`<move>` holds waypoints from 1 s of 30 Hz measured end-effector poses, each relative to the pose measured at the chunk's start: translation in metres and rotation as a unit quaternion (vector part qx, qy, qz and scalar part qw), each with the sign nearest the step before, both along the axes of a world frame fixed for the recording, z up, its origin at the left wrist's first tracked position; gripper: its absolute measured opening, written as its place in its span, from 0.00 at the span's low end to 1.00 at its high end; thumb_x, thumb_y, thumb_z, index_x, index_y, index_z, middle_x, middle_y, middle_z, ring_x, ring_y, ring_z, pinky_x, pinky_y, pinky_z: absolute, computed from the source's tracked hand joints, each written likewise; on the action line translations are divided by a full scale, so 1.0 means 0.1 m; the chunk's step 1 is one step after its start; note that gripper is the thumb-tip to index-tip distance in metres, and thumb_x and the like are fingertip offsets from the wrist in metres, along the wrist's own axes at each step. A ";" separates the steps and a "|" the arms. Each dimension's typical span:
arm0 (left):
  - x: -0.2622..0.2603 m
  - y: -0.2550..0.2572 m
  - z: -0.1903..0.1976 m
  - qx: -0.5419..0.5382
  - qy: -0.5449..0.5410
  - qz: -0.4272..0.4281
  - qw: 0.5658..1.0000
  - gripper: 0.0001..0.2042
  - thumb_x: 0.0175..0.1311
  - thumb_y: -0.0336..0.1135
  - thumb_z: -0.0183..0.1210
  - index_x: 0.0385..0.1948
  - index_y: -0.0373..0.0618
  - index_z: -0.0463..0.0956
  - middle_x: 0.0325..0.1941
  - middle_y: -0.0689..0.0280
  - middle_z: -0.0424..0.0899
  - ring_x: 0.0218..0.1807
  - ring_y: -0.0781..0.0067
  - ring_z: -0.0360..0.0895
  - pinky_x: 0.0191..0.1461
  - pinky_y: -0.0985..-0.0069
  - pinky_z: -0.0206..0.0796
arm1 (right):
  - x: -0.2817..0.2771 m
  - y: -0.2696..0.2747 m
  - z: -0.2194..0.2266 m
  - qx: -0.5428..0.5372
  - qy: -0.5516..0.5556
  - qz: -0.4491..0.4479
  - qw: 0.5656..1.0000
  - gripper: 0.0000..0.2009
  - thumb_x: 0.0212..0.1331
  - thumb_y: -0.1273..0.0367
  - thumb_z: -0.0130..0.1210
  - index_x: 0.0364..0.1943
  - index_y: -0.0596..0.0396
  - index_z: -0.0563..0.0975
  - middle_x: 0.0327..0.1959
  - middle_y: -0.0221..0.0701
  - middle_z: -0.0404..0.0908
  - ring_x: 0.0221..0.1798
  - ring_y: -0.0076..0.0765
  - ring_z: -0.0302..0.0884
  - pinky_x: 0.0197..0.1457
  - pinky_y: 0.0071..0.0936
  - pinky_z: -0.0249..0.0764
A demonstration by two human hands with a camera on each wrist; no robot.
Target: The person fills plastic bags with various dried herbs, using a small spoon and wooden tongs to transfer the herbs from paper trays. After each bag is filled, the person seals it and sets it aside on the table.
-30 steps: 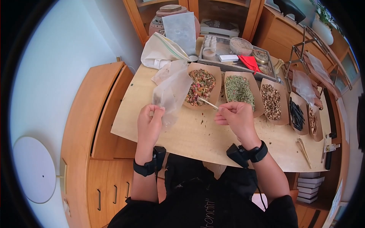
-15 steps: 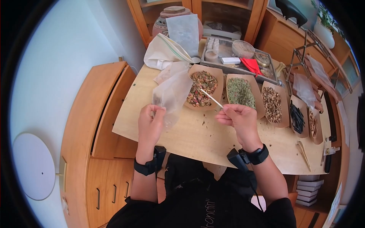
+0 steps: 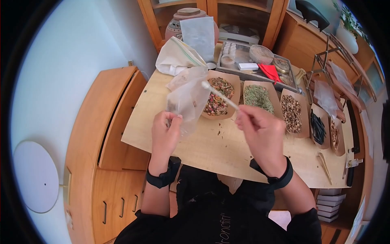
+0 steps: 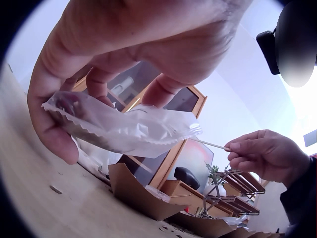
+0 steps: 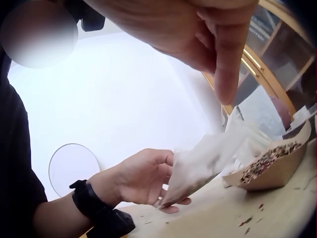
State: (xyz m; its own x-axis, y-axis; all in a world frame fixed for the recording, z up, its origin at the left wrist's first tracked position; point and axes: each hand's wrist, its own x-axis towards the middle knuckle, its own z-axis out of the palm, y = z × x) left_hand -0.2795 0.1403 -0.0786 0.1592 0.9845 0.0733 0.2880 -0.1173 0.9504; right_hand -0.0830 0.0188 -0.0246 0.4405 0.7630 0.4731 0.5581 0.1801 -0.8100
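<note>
In the head view my left hand (image 3: 165, 134) pinches a translucent pouch (image 3: 187, 103) by its lower edge; dark bits show inside it in the left wrist view, where the pouch (image 4: 124, 130) has crimped edges. My right hand (image 3: 262, 132) pinches a thin pale stick (image 3: 222, 96), whose whitish tip is beside the pouch's upper part. Whether the tip is inside the pouch, I cannot tell. Behind the stick stands a paper tray of mixed dried petals (image 3: 219, 107). Right of it are trays of green herb (image 3: 258, 97) and brown pieces (image 3: 291, 114).
Trays of black strips (image 3: 317, 128) and reddish-brown pieces (image 3: 334, 136) stand at the right, with wooden tweezers (image 3: 324, 167) nearby. At the back are a grey tray (image 3: 243, 75) with jars and a red cloth, and a white bag (image 3: 174, 57). Crumbs lie on the table (image 3: 195, 154).
My right hand has lifted the stick away from the dried petals and moved its tip up and left toward the pouch. My left hand still pinches the pouch, nearly in place.
</note>
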 end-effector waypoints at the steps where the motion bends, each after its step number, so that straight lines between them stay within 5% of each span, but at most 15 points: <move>1: -0.01 -0.01 0.01 -0.018 -0.009 0.001 1.000 0.11 0.58 0.36 0.60 0.28 0.36 0.74 0.28 0.62 0.74 0.27 0.77 0.70 0.31 0.76 0.62 | 0.01 -0.01 0.02 0.018 -0.017 -0.045 0.999 0.05 0.55 0.76 0.58 0.35 0.64 0.81 0.22 0.39 0.81 0.23 0.32 0.82 0.29 0.24 0.75; 2: -0.03 0.00 -0.01 -0.019 -0.009 0.002 1.000 0.11 0.58 0.36 0.60 0.28 0.36 0.74 0.28 0.62 0.74 0.27 0.77 0.70 0.31 0.76 0.62 | 0.02 -0.01 0.03 0.021 0.067 -0.064 0.995 0.06 0.55 0.77 0.57 0.35 0.64 0.81 0.21 0.41 0.81 0.22 0.35 0.82 0.29 0.25 0.75; 10: -0.07 0.04 -0.02 -0.038 -0.033 -0.003 0.999 0.09 0.59 0.36 0.60 0.30 0.38 0.74 0.27 0.66 0.75 0.21 0.82 0.66 0.25 0.80 0.59 | 0.25 0.06 -0.15 -0.170 0.006 -0.065 0.983 0.06 0.54 0.76 0.56 0.30 0.66 0.81 0.20 0.40 0.82 0.24 0.33 0.83 0.28 0.24 0.75; 12: -0.07 0.03 -0.03 -0.032 -0.032 0.000 0.999 0.09 0.59 0.35 0.60 0.30 0.38 0.74 0.26 0.66 0.75 0.22 0.82 0.67 0.26 0.80 0.59 | 0.19 0.10 -0.11 -0.202 0.105 -0.045 0.973 0.06 0.55 0.77 0.55 0.29 0.69 0.80 0.19 0.39 0.81 0.25 0.31 0.84 0.28 0.23 0.77; 21: -0.07 0.04 -0.05 -0.019 -0.025 0.002 1.000 0.10 0.59 0.36 0.59 0.30 0.37 0.74 0.28 0.65 0.74 0.24 0.81 0.67 0.28 0.79 0.60 | 0.19 0.25 -0.39 -0.169 0.362 0.043 0.916 0.08 0.63 0.75 0.53 0.37 0.71 0.78 0.30 0.41 0.82 0.31 0.33 0.84 0.36 0.24 0.83; 30: -0.07 0.05 -0.07 -0.010 -0.011 0.005 1.000 0.10 0.58 0.36 0.60 0.29 0.37 0.74 0.30 0.63 0.75 0.26 0.79 0.68 0.30 0.78 0.61 | 0.16 0.22 -0.41 -0.138 0.427 0.031 0.893 0.08 0.64 0.77 0.51 0.38 0.74 0.76 0.32 0.44 0.81 0.32 0.37 0.84 0.38 0.25 0.84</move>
State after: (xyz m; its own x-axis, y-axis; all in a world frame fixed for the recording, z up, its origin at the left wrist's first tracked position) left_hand -0.2866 0.1453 -0.0857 0.1474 0.9874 0.0568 0.2687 -0.0953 0.9585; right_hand -0.0666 0.0408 -0.0659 0.5044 0.8338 -0.2245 -0.2879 -0.0828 -0.9541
